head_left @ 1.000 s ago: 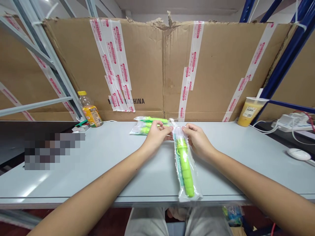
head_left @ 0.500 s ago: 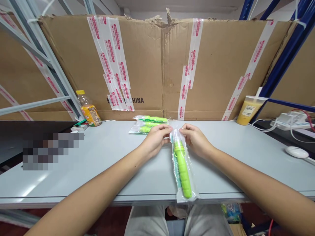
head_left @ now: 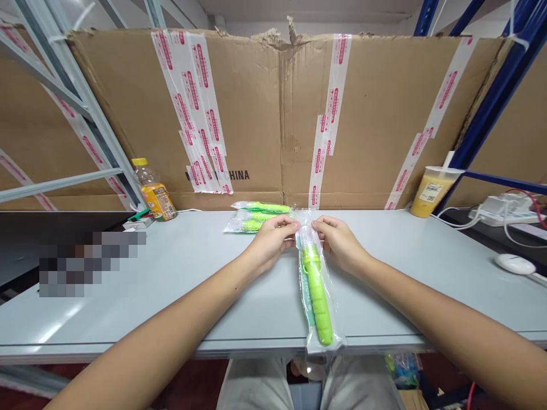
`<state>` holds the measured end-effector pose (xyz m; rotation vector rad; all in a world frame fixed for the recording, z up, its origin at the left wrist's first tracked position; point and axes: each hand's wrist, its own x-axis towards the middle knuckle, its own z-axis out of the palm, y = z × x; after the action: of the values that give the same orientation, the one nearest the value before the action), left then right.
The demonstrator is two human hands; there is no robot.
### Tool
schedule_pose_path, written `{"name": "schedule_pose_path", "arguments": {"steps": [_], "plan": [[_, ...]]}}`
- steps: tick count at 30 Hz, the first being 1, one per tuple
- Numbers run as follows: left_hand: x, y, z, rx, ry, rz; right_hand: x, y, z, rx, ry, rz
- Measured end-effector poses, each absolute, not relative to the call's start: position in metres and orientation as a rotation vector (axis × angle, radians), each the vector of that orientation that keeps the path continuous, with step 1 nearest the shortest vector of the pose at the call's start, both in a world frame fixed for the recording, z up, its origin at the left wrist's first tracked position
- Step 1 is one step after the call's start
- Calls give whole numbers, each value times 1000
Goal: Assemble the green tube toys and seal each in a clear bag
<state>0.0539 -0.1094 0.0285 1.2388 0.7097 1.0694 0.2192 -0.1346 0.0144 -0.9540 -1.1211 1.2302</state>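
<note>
A clear plastic bag (head_left: 336,319) holds a bright green, ribbed-handled tool (head_left: 318,296) with a transparent cap at its far end; its exact kind is hard to make out. My left hand (head_left: 273,242) pinches the bag's far end at its left side. At the right side of that same end, my right hand (head_left: 337,242) grips the plastic between thumb and fingers. The bag lies lengthwise toward me, its near end at the table's front edge. Just beyond my left hand are more green tools in clear bags (head_left: 256,216), partly covered by that hand.
A tall cardboard panel (head_left: 252,102) with printed tape stands behind the grey table (head_left: 179,290). At the back left is a yellow-capped bottle (head_left: 158,193); at the back right, a drink cup with a straw (head_left: 431,193). A white mouse (head_left: 515,263) and power strip (head_left: 506,208) lie far right.
The bagged green tool and both hands have shifted slightly left and nearer since a second ago. Over the last half second they have hardly moved, both hands keeping hold of the bag.
</note>
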Motion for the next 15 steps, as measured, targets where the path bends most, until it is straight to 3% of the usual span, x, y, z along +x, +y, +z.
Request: {"name": "schedule_pose_path", "arguments": {"steps": [7,15], "plan": [[54,-110,30,1222,707,1110,219,-134,11,-965,-1180,1096],[53,-109,30,1234,734,1089,221,-134,14,-936,-1207,1163]]}}
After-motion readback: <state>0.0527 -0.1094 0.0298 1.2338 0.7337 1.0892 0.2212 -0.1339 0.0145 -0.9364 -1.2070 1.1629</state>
